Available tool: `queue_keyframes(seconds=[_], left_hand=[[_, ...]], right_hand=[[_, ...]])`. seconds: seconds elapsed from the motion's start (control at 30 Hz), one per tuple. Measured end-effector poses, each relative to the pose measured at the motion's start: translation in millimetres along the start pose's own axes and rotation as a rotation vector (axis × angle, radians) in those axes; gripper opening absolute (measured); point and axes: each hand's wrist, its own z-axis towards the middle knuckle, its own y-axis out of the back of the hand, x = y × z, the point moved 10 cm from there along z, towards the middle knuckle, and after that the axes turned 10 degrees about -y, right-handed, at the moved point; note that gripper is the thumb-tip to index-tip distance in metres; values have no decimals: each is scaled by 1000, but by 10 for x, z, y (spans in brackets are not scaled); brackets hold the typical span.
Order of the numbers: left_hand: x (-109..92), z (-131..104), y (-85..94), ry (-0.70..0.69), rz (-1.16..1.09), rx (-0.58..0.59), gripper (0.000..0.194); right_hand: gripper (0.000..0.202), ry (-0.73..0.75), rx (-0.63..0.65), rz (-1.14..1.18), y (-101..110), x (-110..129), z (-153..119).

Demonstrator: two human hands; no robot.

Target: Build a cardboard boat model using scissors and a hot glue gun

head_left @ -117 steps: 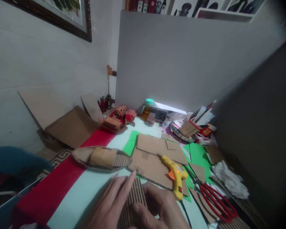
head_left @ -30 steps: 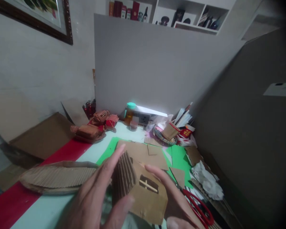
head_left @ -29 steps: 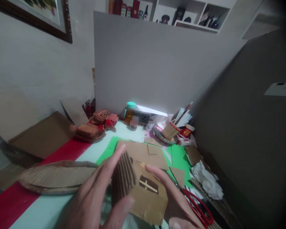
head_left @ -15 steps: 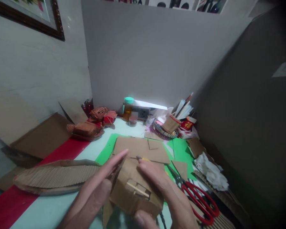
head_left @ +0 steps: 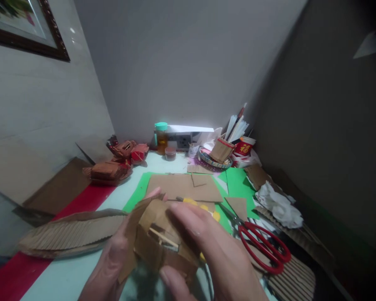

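Note:
A small cardboard house piece with a window and a thin stick cross sits between both my hands, lifted above the table. My left hand grips its left side and a loose corrugated flap. My right hand covers its right side, thumb underneath. The yellow glue gun lies just behind, mostly hidden by my right hand.
A long corrugated cardboard boat hull lies at the left on a red strip. Red scissors lie at the right. Flat cardboard sheets cover green paper. Small cardboard models, a jar and a pen holder stand at the back.
The cardboard house has been turned and tilted in my hands, window now facing up-left. My right hand has closed further over it. The view has dropped toward the table.

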Motion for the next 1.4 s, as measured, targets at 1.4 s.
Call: queue_keyframes(seconds=[1.4], left_hand=[[44, 176, 104, 91, 417, 101, 49]], right_hand=[[46, -416, 314, 273, -166, -497, 92]])
